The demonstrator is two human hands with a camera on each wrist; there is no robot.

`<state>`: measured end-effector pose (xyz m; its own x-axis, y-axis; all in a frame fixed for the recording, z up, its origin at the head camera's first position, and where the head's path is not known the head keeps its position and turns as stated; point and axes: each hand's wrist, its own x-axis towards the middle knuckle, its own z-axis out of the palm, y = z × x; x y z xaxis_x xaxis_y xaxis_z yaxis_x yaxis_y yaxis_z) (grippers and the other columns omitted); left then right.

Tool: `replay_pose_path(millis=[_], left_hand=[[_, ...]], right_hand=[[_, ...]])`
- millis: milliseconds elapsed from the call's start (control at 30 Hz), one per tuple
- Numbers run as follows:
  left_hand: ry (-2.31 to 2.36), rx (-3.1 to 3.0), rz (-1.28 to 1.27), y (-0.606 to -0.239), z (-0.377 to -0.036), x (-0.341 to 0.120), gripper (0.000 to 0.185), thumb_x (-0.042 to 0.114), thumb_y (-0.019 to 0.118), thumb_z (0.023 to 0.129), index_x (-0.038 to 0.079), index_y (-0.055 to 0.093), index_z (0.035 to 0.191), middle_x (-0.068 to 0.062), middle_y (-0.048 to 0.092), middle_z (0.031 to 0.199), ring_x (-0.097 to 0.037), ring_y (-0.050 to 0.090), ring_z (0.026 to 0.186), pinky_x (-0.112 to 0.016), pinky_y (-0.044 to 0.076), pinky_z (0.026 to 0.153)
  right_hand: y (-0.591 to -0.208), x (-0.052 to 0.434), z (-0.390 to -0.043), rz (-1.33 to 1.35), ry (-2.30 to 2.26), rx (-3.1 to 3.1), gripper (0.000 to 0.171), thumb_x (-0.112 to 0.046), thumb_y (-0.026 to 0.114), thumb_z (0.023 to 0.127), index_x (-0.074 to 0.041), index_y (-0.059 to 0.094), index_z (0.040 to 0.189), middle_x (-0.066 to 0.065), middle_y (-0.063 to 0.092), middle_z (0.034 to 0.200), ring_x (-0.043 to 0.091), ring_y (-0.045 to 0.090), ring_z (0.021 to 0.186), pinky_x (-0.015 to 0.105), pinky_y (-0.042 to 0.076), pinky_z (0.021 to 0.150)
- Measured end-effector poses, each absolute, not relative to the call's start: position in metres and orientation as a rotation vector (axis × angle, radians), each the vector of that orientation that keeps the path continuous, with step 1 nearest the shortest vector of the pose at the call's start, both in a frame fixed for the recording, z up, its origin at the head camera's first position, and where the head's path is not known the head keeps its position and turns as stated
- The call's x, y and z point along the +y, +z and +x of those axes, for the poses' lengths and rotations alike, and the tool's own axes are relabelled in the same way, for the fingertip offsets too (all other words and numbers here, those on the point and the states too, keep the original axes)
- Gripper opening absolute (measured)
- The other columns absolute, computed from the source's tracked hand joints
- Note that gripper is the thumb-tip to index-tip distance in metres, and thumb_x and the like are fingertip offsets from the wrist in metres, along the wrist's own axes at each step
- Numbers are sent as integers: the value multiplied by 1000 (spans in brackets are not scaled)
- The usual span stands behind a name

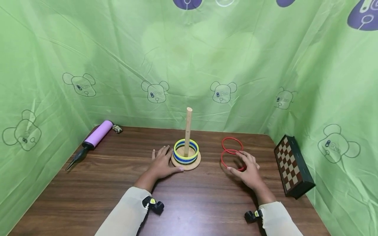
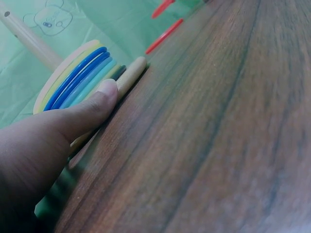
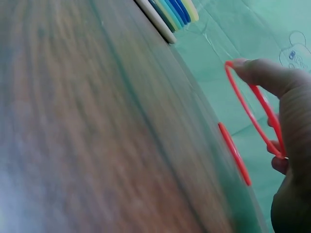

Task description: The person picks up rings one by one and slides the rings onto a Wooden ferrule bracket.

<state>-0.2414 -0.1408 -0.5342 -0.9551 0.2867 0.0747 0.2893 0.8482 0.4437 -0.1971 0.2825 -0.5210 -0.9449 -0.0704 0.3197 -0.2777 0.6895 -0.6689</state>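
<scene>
Right hand (image 1: 248,172) pinches a red ring (image 1: 232,160) between thumb and fingers, lifted off the table (image 1: 206,203) at its near edge, right of the ring stand (image 1: 186,156). A second red ring (image 1: 232,144) lies flat just behind it. Left hand (image 1: 163,163) rests flat, fingers straight, thumb (image 2: 92,109) against the stand's wooden base (image 2: 130,75); stacked rings (image 2: 80,80) sit on the peg (image 1: 188,131).

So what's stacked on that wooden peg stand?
Coloured rings lie around the peg on the round base: yellow on top, then blue and light blue, a dark one lowest. The stack hides any ring beneath. The left hand touches the base edge.
</scene>
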Motion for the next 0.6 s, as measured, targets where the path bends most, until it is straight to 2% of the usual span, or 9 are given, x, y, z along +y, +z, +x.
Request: replay_pose_path(millis=[433, 600], left_hand=[[-707, -2997, -477, -536, -242, -142, 122, 85, 75, 81, 5, 43, 167, -23, 33, 177, -43, 24, 168, -79, 5, 131], [-711, -3001, -475, -536, -241, -141, 122, 86, 75, 81, 6, 42, 168, -22, 33, 178, -43, 23, 169, -78, 4, 132]], right_hand=[[-498, 261, -206, 323, 1004, -2471, 78, -33, 95, 84, -11, 63, 151, 22, 46, 162, 45, 35, 149, 69, 16, 110], [-485, 246, -211, 369, 1002, -2405, 76, -30, 94, 84, -10, 64, 151, 22, 48, 162, 46, 36, 149, 70, 16, 110]])
